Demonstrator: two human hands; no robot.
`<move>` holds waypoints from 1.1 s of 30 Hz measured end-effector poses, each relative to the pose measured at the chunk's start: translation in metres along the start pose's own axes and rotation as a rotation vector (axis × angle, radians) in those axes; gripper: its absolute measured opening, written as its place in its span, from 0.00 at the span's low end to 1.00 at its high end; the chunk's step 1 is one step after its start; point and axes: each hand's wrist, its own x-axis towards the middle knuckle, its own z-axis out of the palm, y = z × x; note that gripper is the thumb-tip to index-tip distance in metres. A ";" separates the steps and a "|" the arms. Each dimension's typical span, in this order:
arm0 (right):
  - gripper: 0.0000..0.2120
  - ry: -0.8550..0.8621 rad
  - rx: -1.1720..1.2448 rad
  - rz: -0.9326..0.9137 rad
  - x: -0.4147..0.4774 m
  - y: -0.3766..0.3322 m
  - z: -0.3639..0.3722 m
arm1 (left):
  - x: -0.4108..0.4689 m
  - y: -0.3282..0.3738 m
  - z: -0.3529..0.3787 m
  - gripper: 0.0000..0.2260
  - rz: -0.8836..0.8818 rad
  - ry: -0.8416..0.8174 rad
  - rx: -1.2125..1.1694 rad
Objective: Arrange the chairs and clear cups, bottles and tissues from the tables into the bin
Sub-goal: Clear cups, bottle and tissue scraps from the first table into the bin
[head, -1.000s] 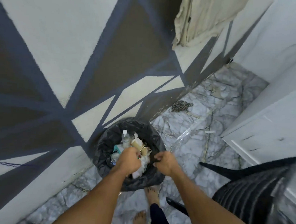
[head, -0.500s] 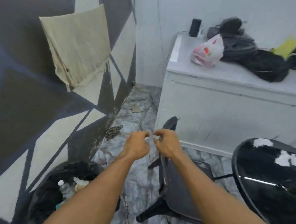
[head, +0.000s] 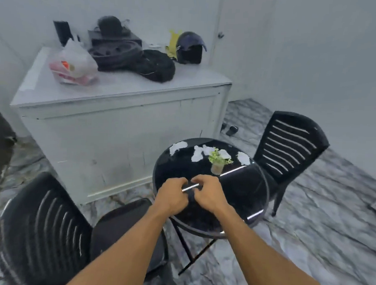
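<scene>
My left hand and my right hand are held close together in front of me, fingers curled, with nothing in them. They hover above the near part of a round black glass table. Several crumpled white tissues lie along the table's far edge, around a small potted plant. One black slatted plastic chair stands at the table's near left, its back toward me. Another black chair stands at the far right of the table. The bin is out of view.
A white counter stands behind the table; on it are a plastic bag, black bags and a dark helmet. Marble floor stretches to the right. A pair of dark sandals lies by the counter's corner.
The view has swung right from the bin by the painted wall to the table and chairs. Both hands came up off the bin's rim and stay together in front of me.
</scene>
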 end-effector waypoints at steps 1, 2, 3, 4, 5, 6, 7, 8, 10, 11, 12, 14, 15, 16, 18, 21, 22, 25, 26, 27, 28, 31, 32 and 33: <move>0.15 0.022 0.010 0.029 0.003 0.016 -0.015 | 0.011 0.017 0.012 0.13 0.022 -0.015 0.004; 0.14 0.036 0.025 0.057 0.007 0.031 -0.028 | 0.020 0.033 0.021 0.14 0.042 -0.027 0.011; 0.15 0.048 0.034 0.086 0.011 0.046 -0.038 | 0.030 0.045 0.030 0.16 0.056 -0.039 0.018; 0.15 0.060 0.038 0.107 0.017 0.059 -0.048 | 0.042 0.054 0.038 0.18 0.065 -0.050 0.032; 0.16 0.070 0.039 0.127 0.023 0.072 -0.058 | 0.055 0.062 0.046 0.20 0.073 -0.058 0.044; 0.16 0.079 0.034 0.132 0.029 0.080 -0.064 | 0.064 0.067 0.050 0.20 0.077 -0.061 0.057; 0.16 0.086 0.028 0.131 0.035 0.086 -0.069 | 0.074 0.070 0.053 0.20 0.083 -0.062 0.066; 0.16 0.091 0.017 0.131 0.046 0.095 -0.074 | 0.087 0.075 0.059 0.20 0.087 -0.067 0.076; 0.17 0.080 -0.001 0.122 0.071 0.109 -0.081 | 0.115 0.081 0.068 0.21 0.076 -0.066 0.081; 0.17 0.075 -0.003 0.122 0.086 0.116 -0.084 | 0.131 0.083 0.072 0.20 0.071 -0.062 0.076; 0.17 0.074 -0.008 0.118 0.102 0.121 -0.087 | 0.146 0.084 0.075 0.20 0.066 -0.054 0.070; 0.17 0.063 -0.021 0.106 0.134 0.132 -0.092 | 0.177 0.085 0.082 0.18 0.045 -0.045 0.048; 0.17 0.061 -0.019 0.108 0.150 0.139 -0.093 | 0.191 0.086 0.084 0.18 0.032 -0.047 0.033; 0.16 0.060 -0.018 0.115 0.165 0.146 -0.096 | 0.207 0.086 0.085 0.17 0.019 -0.048 0.023; 0.17 0.045 -0.021 0.151 0.192 0.164 -0.099 | 0.230 0.081 0.087 0.16 -0.032 -0.030 0.007; 0.18 0.023 -0.033 0.198 0.228 0.191 -0.100 | 0.265 0.060 0.091 0.19 -0.131 0.013 -0.036; 0.19 0.017 -0.039 0.209 0.237 0.197 -0.100 | 0.274 0.053 0.092 0.20 -0.173 0.035 -0.066; 0.19 -0.014 -0.065 0.246 0.269 0.219 -0.098 | 0.303 0.033 0.097 0.20 -0.276 0.092 -0.123; 0.20 -0.020 -0.078 0.260 0.277 0.225 -0.099 | 0.310 0.026 0.099 0.20 -0.293 0.092 -0.127; 0.20 -0.029 -0.094 0.271 0.286 0.233 -0.098 | 0.317 0.020 0.101 0.20 -0.308 0.084 -0.118; 0.20 -0.044 -0.112 0.286 0.296 0.242 -0.097 | 0.327 0.013 0.105 0.19 -0.326 0.072 -0.106; 0.24 -0.099 -0.169 0.360 0.322 0.269 -0.093 | 0.354 -0.005 0.113 0.19 -0.376 0.028 -0.063; 0.25 -0.122 -0.196 0.373 0.330 0.278 -0.091 | 0.363 -0.011 0.116 0.19 -0.390 0.020 -0.052; 0.26 -0.146 -0.227 0.376 0.338 0.285 -0.088 | 0.371 -0.016 0.119 0.18 -0.402 0.019 -0.038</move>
